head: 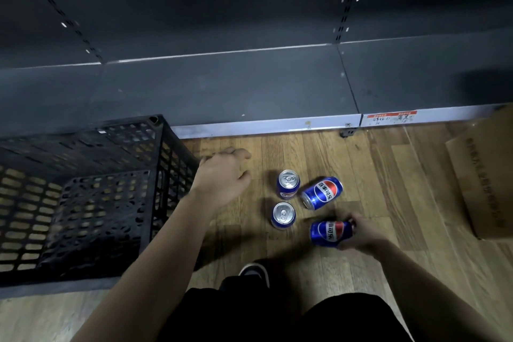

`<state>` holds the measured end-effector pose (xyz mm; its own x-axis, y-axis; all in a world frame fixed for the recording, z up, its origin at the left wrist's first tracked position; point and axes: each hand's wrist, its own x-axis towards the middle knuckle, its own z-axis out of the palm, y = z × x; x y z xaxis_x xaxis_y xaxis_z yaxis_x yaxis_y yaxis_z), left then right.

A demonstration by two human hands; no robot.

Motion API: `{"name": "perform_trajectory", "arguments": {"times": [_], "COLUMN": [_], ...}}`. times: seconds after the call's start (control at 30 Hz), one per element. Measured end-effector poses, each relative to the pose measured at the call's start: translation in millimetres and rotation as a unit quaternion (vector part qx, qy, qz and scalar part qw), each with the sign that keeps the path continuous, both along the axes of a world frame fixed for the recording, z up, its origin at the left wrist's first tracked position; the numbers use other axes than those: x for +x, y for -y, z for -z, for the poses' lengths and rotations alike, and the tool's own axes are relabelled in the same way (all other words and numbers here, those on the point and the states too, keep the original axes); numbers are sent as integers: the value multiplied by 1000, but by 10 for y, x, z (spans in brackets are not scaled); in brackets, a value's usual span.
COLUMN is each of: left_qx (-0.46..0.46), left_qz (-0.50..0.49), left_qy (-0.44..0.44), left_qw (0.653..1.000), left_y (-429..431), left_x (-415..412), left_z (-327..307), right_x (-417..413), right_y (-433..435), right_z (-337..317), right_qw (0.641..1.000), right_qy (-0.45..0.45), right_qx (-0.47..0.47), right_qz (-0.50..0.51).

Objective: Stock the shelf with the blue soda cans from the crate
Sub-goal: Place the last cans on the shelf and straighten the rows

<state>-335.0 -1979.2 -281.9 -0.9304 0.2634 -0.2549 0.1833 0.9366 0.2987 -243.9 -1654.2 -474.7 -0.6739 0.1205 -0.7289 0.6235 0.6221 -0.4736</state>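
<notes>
Shelf [222, 86] unstocked; crate [83, 203] emptied. Three Pepsi cans [288, 184] on floor, fourth [330, 233] gripped by right hand [361, 233]; left hand [222, 175] loose, empty.

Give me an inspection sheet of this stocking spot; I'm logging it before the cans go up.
Surface: wooden floor; dark shelf bare.
Job's things: four blue cans on the floor, none shelved; two upright cans, one tipped can, one held can. Black crate shows no cans inside.
Clutter: cardboard box at right.
Hands: left hand open, empty, beside the crate; right hand gripping the held can.
Cables: nothing seen.
Surroundings: price label on shelf edge; shoe below.
</notes>
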Motion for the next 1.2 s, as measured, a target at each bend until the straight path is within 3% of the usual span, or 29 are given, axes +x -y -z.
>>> {"name": "perform_trajectory", "arguments": {"times": [0.13, 0.3, 0.67, 0.9, 1.0, 1.2], "left_qx": [-13, -20, 28, 171, 231, 242], "left_qz": [19, 33, 35, 8, -53, -152], "left_qy": [-6, 3, -33, 14, -9, -152], "left_qw": [1000, 999, 998, 985, 971, 946], "left_y": [-137, -226, -362, -526, -511, -448], "left_x": [-114, -212, -133, 200, 322, 359], "left_z": [-205, -922, -3938, -5485, -5906, -6429], "right_x": [-182, -557, -1059, -934, -903, -860], "right_y": [-15, 103, 303, 475, 579, 887], "right_z": [-345, -1413, -5372, -7664, -8228, -8643], "right_qw": [992, 973, 949, 917, 906, 885], "right_qy": [-87, -164, -234, -245, -260, -289], "right_qx": [-83, -156, -203, -263, -272, -360], "right_qz": [27, 51, -60, -175, -192, -57]}}
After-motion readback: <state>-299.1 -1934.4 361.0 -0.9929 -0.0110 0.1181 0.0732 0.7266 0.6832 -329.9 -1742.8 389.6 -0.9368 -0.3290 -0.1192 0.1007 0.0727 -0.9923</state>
